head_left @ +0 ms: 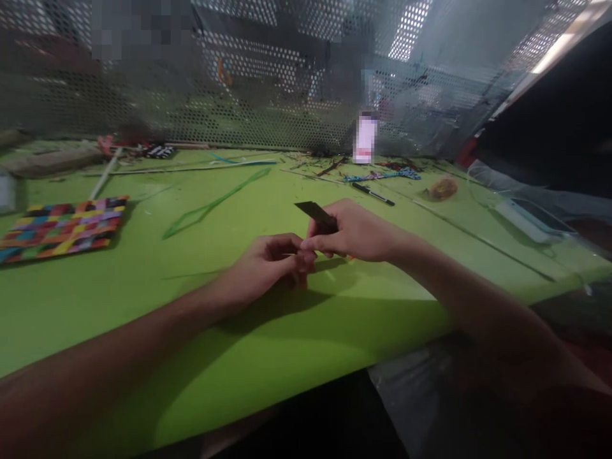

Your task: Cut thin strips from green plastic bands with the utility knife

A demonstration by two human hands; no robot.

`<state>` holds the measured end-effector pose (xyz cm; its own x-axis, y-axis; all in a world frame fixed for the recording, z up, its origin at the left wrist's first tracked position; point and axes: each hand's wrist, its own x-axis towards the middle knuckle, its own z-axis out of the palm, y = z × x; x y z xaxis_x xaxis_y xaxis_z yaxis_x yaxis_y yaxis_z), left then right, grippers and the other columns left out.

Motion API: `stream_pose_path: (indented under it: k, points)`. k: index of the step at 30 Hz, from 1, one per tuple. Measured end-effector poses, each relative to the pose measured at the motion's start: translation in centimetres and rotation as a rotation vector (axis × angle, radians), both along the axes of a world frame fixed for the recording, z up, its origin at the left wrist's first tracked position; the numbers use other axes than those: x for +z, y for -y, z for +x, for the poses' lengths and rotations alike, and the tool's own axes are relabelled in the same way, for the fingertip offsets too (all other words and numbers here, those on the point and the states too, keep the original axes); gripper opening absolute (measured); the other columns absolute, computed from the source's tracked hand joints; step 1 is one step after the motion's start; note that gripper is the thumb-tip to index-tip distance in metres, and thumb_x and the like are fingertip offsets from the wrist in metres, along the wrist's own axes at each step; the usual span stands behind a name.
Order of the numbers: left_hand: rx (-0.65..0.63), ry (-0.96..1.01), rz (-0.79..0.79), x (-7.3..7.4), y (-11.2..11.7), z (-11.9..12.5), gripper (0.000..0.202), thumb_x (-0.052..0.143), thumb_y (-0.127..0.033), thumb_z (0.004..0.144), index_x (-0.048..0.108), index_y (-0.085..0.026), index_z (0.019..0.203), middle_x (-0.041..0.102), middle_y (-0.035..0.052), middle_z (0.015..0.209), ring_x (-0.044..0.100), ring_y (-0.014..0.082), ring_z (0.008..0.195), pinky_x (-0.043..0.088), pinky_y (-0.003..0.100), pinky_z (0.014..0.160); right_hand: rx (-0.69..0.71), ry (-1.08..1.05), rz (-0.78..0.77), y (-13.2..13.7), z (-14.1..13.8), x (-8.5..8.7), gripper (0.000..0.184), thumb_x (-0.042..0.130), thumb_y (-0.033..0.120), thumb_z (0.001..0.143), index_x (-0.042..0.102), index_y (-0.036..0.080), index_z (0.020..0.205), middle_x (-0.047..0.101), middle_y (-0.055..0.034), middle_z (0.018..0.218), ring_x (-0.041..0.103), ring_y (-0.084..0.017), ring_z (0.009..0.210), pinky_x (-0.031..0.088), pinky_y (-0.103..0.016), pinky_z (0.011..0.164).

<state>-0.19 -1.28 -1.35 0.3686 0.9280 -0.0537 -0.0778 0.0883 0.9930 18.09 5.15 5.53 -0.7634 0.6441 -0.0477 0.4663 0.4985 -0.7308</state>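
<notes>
Near the table's middle my two hands meet at the fingertips. My right hand (356, 229) is closed around a dark, flat knife blade (313, 213), whose slanted tip points up and to the left. My left hand (268, 264) is pinched, with a thin strip (186, 276) running out to its left, low over the table; its course between the fingers is mostly hidden. A speck of orange shows just under my right hand, too small to name.
The green table (143, 331) holds a woven multicoloured square (67, 228) at left, a green looped strip (210, 209), a black pen (373, 193), blue patterned scissors (382, 175), a long thin stick (482, 239) and a phone (535, 220). A perforated metal panel (268, 108) stands behind.
</notes>
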Motion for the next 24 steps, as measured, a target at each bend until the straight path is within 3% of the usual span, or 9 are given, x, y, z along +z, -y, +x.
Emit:
stream_pose_path:
  k: [8,19,22,24]
  points:
    - [-0.025,-0.010,-0.002,-0.1,0.1,-0.1,0.027,0.075,-0.039,0.084,0.062,-0.015,0.082,0.064,-0.0016,0.066,0.060,0.0099,0.056,0.048,0.020,0.051,-0.027,-0.121,0.125,0.4,-0.3,-1.1,0.020,0.069,0.029,0.082,0.061,0.011,0.078,0.058,0.0012,0.069,0.046,-0.008,0.063,0.031,-0.021,0.061]
    - [-0.065,-0.038,-0.016,0.6,0.1,0.2,0.021,0.073,-0.027,0.086,0.066,-0.012,0.072,0.067,0.0011,0.064,0.059,0.0085,0.053,0.050,0.020,0.054,0.135,-0.163,0.107,0.9,-0.7,-1.1,0.019,0.061,0.028,0.089,0.066,0.010,0.083,0.062,-0.0011,0.072,0.051,-0.009,0.064,0.034,-0.020,0.058]
    - [0.006,-0.012,-0.028,0.5,0.1,0.3,0.020,0.073,-0.027,0.087,0.067,-0.013,0.075,0.065,-0.0005,0.060,0.057,0.0079,0.049,0.048,0.019,0.049,0.062,-0.211,0.205,0.6,-0.3,-1.0,0.017,0.061,0.028,0.090,0.063,0.012,0.085,0.058,0.0004,0.071,0.048,-0.008,0.064,0.033,-0.021,0.060]
    - [0.028,0.006,-0.036,0.3,0.0,0.2,0.020,0.072,-0.029,0.088,0.067,-0.013,0.078,0.067,-0.0001,0.063,0.058,0.0078,0.049,0.049,0.019,0.048,-0.012,-0.223,0.332,0.3,0.3,-1.1,0.020,0.061,0.027,0.089,0.055,0.014,0.075,0.051,0.0024,0.066,0.041,-0.007,0.062,0.029,-0.022,0.059]
